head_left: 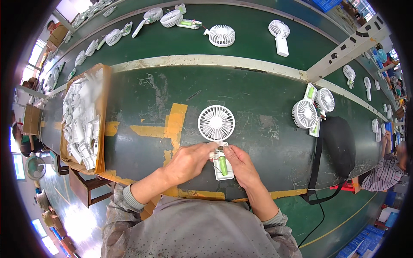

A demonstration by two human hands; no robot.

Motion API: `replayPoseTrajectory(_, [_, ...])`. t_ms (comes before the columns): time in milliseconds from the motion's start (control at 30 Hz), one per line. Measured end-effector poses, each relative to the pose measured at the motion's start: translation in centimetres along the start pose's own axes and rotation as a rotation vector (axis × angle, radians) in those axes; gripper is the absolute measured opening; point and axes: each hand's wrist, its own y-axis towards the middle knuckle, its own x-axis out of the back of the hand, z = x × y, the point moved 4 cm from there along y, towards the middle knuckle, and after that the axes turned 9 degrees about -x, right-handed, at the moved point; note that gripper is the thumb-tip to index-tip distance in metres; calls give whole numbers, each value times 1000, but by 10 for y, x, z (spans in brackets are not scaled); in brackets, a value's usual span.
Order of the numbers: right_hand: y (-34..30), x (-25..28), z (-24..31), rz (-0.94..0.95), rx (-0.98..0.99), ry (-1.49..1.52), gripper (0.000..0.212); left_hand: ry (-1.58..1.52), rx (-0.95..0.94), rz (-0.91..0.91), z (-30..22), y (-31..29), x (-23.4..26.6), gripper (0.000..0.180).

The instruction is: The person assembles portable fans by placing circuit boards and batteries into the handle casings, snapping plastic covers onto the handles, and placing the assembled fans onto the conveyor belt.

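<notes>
Shows white on the fan [216,123], light green on the battery [223,166], dark green on the bench [275,165], yellow on tape [175,119], stripes on a shirt [382,177].

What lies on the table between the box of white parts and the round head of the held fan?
In the head view, worn yellow tape on the green tabletop lies between them.

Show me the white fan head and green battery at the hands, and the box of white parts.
White fan head [216,123], head view: its central hub.
Green battery [223,166], head view: its middle.
Box of white parts [102,146], head view: its right wall.
</notes>
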Motion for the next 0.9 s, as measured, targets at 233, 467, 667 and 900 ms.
replayPoseTrajectory(233, [3, -9, 3, -13, 29, 61, 30, 125, -121, -243, 4, -18, -1, 17])
replayPoseTrajectory(467, [-6, -6, -7, -230, 140, 112, 28, 97, 35, -164, -1, -28, -31, 12])
replayPoseTrajectory(667, [-5, -9, -5, -83, 103, 170, 31, 464, 152, -401, 23, -62, 104, 53])
replayPoseTrajectory(900, [-4, -13, 0, -88, 126, 166, 32, 930, 1124, -710, 154, -247, 300, 92])
